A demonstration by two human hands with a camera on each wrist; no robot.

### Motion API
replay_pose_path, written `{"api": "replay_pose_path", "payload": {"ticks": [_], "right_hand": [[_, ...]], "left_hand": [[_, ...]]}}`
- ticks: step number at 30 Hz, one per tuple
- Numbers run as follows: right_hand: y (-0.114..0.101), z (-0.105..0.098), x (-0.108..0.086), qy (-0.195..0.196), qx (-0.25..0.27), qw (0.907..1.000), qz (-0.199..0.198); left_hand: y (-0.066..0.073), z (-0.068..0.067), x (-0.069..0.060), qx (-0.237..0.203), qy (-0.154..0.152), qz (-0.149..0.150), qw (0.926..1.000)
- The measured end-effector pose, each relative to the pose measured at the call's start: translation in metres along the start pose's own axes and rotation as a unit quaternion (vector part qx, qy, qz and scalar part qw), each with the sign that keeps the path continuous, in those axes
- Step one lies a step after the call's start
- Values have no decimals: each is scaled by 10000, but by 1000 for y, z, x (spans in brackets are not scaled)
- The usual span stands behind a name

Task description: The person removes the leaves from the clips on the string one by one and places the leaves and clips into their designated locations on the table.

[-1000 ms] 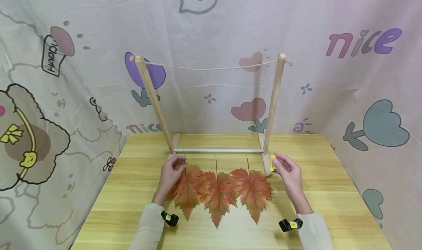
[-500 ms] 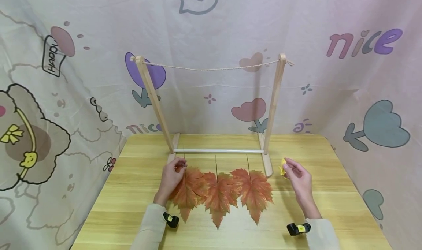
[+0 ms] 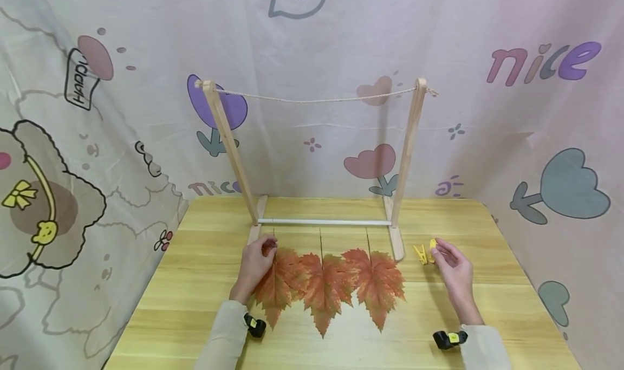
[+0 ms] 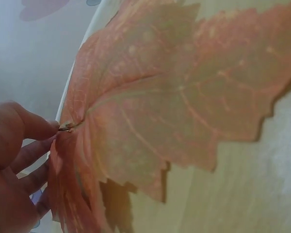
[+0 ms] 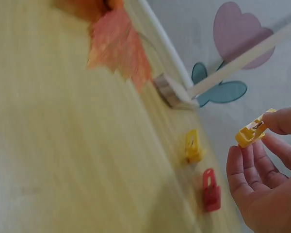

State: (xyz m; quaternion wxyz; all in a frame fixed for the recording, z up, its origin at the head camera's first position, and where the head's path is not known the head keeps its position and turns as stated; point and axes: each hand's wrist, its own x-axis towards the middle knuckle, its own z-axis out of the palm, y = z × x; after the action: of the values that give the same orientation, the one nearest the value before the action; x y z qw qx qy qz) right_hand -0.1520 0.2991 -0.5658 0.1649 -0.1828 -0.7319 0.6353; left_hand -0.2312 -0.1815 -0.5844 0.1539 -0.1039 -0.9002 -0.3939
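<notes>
My left hand [image 3: 255, 264] pinches the stem of the leftmost orange-red maple leaf [image 3: 275, 289] between thumb and forefinger; the left wrist view shows this leaf [image 4: 150, 92] up close. Two similar maple leaves, a middle one [image 3: 323, 286] and a right one [image 3: 374, 280], lie on the table with their dark stems pointing away. Over at the right, my right hand [image 3: 455, 267] holds a yellow clothespin [image 5: 254, 128] with thumb and fingers. Below it on the table are a second yellow clothespin [image 5: 193, 146] and a red clothespin [image 5: 212, 191]; my hand hides the red one in the head view.
Behind the leaves stands a wooden frame with a left post [image 3: 231, 153] and a right post [image 3: 408, 153]. A sagging rope [image 3: 312, 101] joins their tops, and a white rod [image 3: 324, 222] runs low between them. A printed cloth [image 3: 312, 45] hangs behind the wooden table [image 3: 166, 305].
My right hand has moved right and slightly toward me with the yellow clothespin, away from the frame's right foot. Another yellow clothespin has come into view beside it. The left hand has barely moved.
</notes>
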Motion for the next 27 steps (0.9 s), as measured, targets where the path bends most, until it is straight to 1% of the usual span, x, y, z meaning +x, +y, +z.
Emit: {"api": "replay_pose_path", "payload": {"ticks": [3,7,10,14,16,21,27], "right_hand": [[7,-4,4,124,-31,9999,-21],[14,-12,9,371,-255,9989,-155],[20,-18,13,571,-350,9976,-192],[28,-27,17,805,-348,9961,-126],[31,-30,19,895,-441,9949,-152],[35,-34,23,988,-890,9908,-252],[38,-38,27,1006,-1199,9875,-191]], "left_hand": [[-2,2,0,101,55,3,9999],[-5,4,-1,190,75,13,9998],[-5,5,-1,218,2,-44,9998],[-6,6,-1,258,-98,-134,9995],[-6,6,-2,281,-71,-106,9995],[-7,7,-4,245,126,55,9996],[-8,9,-4,304,260,185,9990]]}}
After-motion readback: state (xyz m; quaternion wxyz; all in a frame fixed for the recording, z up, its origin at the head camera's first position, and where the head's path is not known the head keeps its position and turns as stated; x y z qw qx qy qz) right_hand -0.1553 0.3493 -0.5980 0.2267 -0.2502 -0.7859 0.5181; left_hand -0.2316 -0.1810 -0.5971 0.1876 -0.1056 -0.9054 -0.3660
